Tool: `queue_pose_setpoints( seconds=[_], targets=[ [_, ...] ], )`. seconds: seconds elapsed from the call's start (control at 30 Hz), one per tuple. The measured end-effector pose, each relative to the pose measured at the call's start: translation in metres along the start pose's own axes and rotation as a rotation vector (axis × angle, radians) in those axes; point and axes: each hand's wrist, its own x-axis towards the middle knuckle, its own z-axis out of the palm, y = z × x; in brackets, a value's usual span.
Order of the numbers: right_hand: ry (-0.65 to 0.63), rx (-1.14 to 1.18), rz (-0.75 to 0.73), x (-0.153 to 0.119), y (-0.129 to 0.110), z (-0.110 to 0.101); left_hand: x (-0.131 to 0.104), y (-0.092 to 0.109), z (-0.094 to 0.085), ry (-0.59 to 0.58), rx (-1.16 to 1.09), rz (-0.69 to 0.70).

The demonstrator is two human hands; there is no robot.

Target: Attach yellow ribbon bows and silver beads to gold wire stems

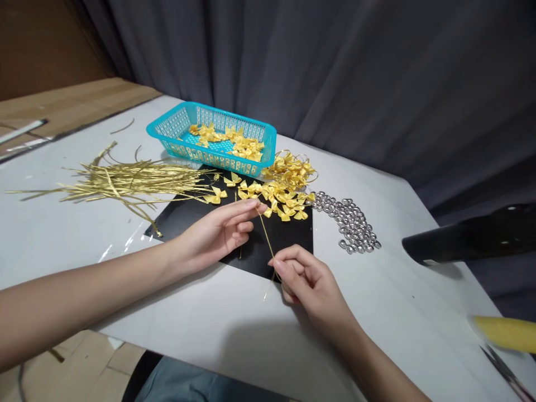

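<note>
No brand, label or lettering can be read anywhere; the black cylindrical object (473,237) at the right carries a small pale patch near its end, too small to make out

The left hand (221,229) pinches one end of a thin gold cord (267,234) between thumb and fingers, and the right hand (304,279) pinches it lower down, so the cord runs slanting between the two, above the black mat (288,245) on the white table (389,312); a loose end hangs below the right hand

Yellow bows (278,201) lie on the mat just beyond the left hand, with a looped pile of bows and gold cord (291,167) behind them. More bows sit in the turquoise basket (211,162), which is perforated and stands at the mat's far edge. A bundle of gold cords (138,178) lies to the left, partly over the mat, and shiny silver beads (354,223) are heaped to the right. Scissors (505,371) lie near a yellow object (505,333) at the right edge
</note>
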Motion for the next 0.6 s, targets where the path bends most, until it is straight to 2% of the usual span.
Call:
queue_pose_setpoints(
  seconds=[0.3, 0.6],
  targets=[
    [-0.006, -0.023, -0.014, -0.0038, 0.0029, 0.0003, -0.0017, 0.0018, 0.0023, 0.026, -0.036, -0.039],
    [0.004, -0.002, -0.026, -0.0031, 0.0038, 0.0005, 0.0014, 0.0032, 0.0016, 0.009, -0.072, -0.02]
  ],
)
